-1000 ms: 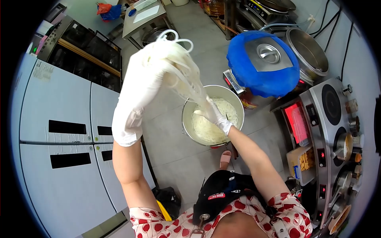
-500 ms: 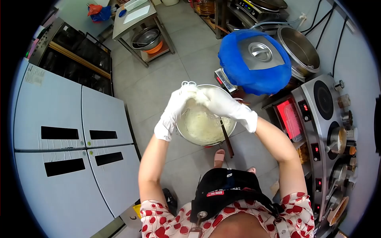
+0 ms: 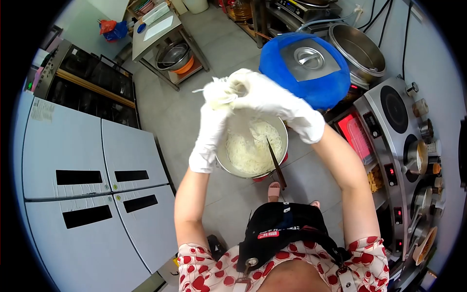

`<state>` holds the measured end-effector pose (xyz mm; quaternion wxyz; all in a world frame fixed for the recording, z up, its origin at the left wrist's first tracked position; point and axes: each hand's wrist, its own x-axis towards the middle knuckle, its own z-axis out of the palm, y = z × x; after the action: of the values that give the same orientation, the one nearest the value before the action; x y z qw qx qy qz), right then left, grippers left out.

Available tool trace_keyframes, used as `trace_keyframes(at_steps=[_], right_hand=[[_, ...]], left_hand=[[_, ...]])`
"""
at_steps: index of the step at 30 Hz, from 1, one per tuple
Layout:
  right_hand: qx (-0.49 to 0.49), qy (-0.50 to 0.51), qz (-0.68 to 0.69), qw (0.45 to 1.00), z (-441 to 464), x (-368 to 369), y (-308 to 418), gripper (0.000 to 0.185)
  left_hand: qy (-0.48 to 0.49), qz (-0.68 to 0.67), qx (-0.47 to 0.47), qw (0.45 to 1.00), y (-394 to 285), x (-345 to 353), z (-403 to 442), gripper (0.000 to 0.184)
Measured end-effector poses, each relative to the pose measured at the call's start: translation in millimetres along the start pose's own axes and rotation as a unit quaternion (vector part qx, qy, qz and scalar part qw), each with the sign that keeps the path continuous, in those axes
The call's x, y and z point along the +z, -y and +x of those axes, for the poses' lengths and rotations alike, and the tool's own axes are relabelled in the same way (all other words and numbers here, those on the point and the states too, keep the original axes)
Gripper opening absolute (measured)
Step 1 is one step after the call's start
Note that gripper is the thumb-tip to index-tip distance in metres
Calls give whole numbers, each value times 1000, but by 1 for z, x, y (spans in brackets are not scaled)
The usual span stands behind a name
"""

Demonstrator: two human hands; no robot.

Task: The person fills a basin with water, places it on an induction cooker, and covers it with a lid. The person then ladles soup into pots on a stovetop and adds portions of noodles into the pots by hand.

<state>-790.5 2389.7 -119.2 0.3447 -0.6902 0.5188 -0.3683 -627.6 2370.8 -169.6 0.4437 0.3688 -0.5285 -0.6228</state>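
Note:
Both my hands wear white gloves and are raised over a round metal pot [image 3: 225, 165]. A bundle of thin white noodles [image 3: 224, 95] is gathered between them, with a few strands sticking out to the left. My left hand [image 3: 214, 117] is closed around the bundle from below. Curled over it from the right, my right hand [image 3: 260, 92] has its fingers against the noodles. More pale noodles [image 3: 250, 155] fill the pot beneath. Dark chopsticks [image 3: 277, 168] lean in the pot, their thick ends over its near right rim.
To the right, a blue-covered vessel with a metal lid [image 3: 309, 58] stands beside an open steel pot [image 3: 357, 48]. A cooktop [image 3: 396, 107] with small pans lines the right wall. Light-blue fridge doors [image 3: 68, 146] flank the left; a steel table [image 3: 168, 36] stands beyond.
My hands have risen from the pot's far rim, carrying the noodle bundle up and slightly left. My right hand has turned over the top of it. The chopsticks still lean in the pot.

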Motion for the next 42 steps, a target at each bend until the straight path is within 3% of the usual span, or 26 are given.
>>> trace_keyframes(at_steps=[1, 2, 7, 9, 12, 16, 18, 22, 29, 36, 39, 40, 42], right_hand=[[-54, -17, -38, 998, -6, -8, -6, 33], [-7, 14, -24, 1000, -18, -23, -1, 33], [133, -41, -50, 989, -67, -31, -59, 29], [206, -9, -53, 977, -81, -27, -65, 36], [175, -42, -40, 983, -92, -12, -69, 49], [94, -47, -80, 991, -84, 7, -55, 99], [35, -60, -86, 994, -78, 17, -45, 114], [6, -60, -29, 998, -61, 39, -20, 123], [11, -22, 62, 998, -48, 50, 1, 116], [-19, -95, 209, 973, -17, 85, -7, 115], [-44, -24, 323, 945, -8, 89, -3, 91], [-43, 16, 285, 958, -8, 84, -1, 48], [26, 114, 216, 969, -12, 82, -13, 34]], left_hand=[[1, -19, -13, 1000, -22, 2, 0, 28], [12, -34, 1, 999, -38, 2, 4, 27], [68, -9, 96, 993, -125, -4, 19, 31], [71, -24, 149, 986, -160, 3, 16, 34], [88, -10, 163, 983, -202, 7, 14, 35], [127, -96, 160, 974, -241, -10, 21, 25], [67, -46, 181, 980, -255, -13, 25, 31], [79, -42, 222, 971, -286, -13, 25, 27], [122, -14, 290, 949, -325, 10, 15, 20], [145, 11, 316, 937, -340, 23, 12, 14], [143, 23, 291, 946, -342, 12, 18, 17], [139, 26, 276, 951, -339, 7, 20, 18], [130, 31, 247, 960, -336, -6, 27, 20]])
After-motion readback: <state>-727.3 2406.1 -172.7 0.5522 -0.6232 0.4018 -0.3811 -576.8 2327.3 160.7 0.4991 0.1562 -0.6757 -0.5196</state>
